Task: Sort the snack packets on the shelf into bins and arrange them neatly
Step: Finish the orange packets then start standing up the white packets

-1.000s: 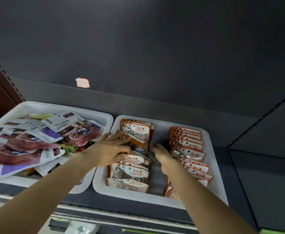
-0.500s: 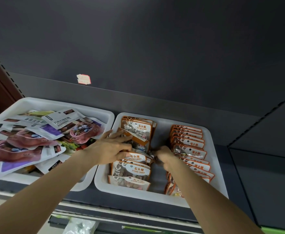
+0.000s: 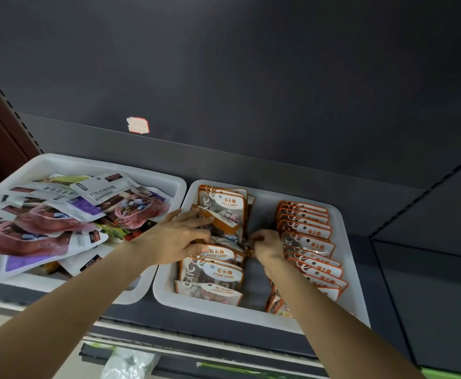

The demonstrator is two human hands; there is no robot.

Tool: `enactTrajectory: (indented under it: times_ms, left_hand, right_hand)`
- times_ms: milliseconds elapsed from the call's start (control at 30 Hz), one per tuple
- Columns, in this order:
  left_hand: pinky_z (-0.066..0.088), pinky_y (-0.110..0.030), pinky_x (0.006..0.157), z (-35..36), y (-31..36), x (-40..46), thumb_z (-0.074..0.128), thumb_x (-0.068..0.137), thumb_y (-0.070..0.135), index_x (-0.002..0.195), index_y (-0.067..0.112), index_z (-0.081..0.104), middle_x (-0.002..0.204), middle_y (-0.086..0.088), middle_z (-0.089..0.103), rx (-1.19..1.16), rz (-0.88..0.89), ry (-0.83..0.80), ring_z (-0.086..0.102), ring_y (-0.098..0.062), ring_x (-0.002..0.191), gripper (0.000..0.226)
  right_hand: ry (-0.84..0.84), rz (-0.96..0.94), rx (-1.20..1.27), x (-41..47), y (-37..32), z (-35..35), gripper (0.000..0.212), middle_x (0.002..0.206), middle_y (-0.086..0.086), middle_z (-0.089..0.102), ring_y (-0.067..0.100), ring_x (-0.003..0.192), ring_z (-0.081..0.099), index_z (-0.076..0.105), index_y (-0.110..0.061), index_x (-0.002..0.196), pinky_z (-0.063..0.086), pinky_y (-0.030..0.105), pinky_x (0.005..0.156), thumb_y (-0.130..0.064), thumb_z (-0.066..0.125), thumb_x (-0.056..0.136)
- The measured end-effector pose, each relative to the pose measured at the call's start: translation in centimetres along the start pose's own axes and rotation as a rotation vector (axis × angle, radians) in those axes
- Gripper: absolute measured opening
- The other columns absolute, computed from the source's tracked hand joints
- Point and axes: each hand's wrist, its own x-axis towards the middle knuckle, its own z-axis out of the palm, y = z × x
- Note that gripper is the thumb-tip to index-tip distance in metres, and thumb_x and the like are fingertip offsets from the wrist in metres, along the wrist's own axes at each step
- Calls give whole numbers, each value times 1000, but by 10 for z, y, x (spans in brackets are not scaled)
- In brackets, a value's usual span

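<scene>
Ahead, I see the shelf (image 3: 251, 165) carrying a left bin (image 3: 169, 184) of jumbled packets beside my left hand (image 3: 173, 242), fingers spread flat on stone candy packets (image 3: 218, 222); my right hand (image 3: 267, 246) pinches one packet's edge beside the orange row (image 3: 306, 231).

glossy packets (image 3: 221, 272); white plastic bin (image 3: 251, 314)

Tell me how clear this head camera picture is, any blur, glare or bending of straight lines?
Head view: wide-angle bending bows the shelf back edge and stretches the forearms; the "STONE CANDY" packets read sharply; the left hand and right hand are slightly soft; mild sheen on the orange packets; the upper panel is dim; the tray of mixed packets smears at the left edge.
</scene>
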Motion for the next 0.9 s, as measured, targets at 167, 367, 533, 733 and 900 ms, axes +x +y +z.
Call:
enactTrajectory:
  times_ms: [167,367,533,733,900]
  left_hand:
    - [5,-40,119,0,2,0,42,97,47,123,32,51,157,9,19,3,12,89,7,-16,147,32]
    - [29,-31,109,-5,11,9,62,87,43,117,33,56,135,4,41,-142,-26,165,38,-17,125,32]
    - [34,-33,109,-5,20,17,62,90,30,125,33,55,139,6,41,-181,-6,145,44,-16,125,36]
    - [46,-29,94,-8,33,23,64,89,25,126,29,34,125,2,54,-215,-62,127,55,-19,111,47]
    - [39,-31,103,-8,30,24,56,95,30,134,32,43,134,4,53,-174,-76,43,50,-18,123,42]
  right_hand:
    - [81,-160,-129,-15,-6,-15,26,118,10,65,24,110,59,65,-8,112,47,30,95,-4,50,93]
    - [221,-349,-279,-25,-17,-36,25,108,2,65,18,102,59,65,-13,107,45,24,86,-1,50,92]
    - [348,-365,-152,-26,-29,-71,25,103,5,69,21,98,61,69,-10,100,44,26,80,1,48,91]
    - [334,-411,-21,-33,-30,-89,20,94,-1,63,11,86,54,66,-7,99,35,4,58,-3,47,94]
    - [309,-446,188,-34,-32,-99,17,93,-2,58,12,89,54,57,-11,91,42,14,73,1,46,94]
